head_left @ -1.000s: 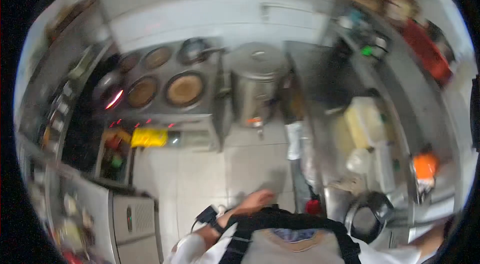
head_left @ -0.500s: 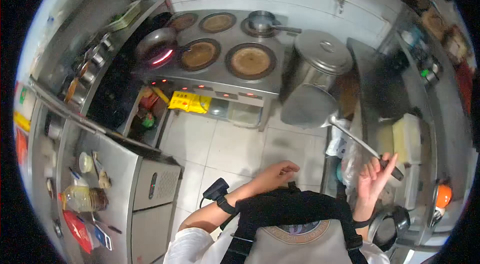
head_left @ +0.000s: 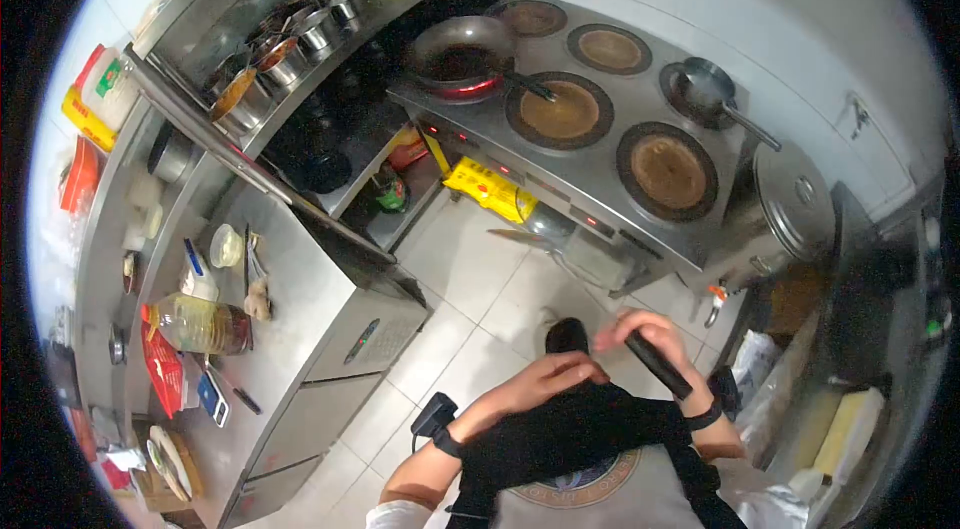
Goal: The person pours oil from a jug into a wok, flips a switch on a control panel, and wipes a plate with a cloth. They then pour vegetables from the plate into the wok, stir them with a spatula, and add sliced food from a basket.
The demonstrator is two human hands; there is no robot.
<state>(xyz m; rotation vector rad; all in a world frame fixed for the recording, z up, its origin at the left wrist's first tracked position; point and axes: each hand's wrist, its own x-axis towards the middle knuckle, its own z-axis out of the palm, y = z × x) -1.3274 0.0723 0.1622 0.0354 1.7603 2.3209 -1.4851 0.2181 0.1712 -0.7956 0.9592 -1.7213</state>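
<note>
My right hand is closed around the black handle of a long ladle, held in front of my chest; its bowl end is blurred and hard to make out. My left hand hovers just left of it, fingers loosely curled and holding nothing, with a black device strapped at the wrist. Ahead stands a steel stove with several round burners. A dark wok sits on the far left burner, which glows red.
A small saucepan rests on a back burner, and a large lidded stockpot stands right of the stove. The steel counter at my left carries an oil bottle and small items. Bowls line the shelf above.
My view has swung left, bringing the stove and left counter to the middle. My right hand has brought the ladle handle in from the right side to in front of my chest, close to my left hand.
</note>
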